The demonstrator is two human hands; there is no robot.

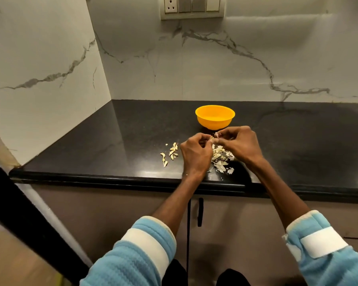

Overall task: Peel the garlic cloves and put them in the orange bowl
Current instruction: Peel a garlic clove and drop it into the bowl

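Head view: just in front of the smooth, round orange bowl, both hands meet over the glossy black table. The left hand and right hand curl their fingers round a small pale clove, pinching it; most of it is hidden. Below the bowl, under the hands, lies a heap of thin, papery white skins. Left of that heap lie yellowish curved bits; I cannot tell whether they are cloves or skins. The ribbed blue sleeves are cut off at the bottom edge.

Glossy black stone desk, smooth orange plastic bowl, polished veined marble wall, papery dry garlic skins, quilted cloth sleeves
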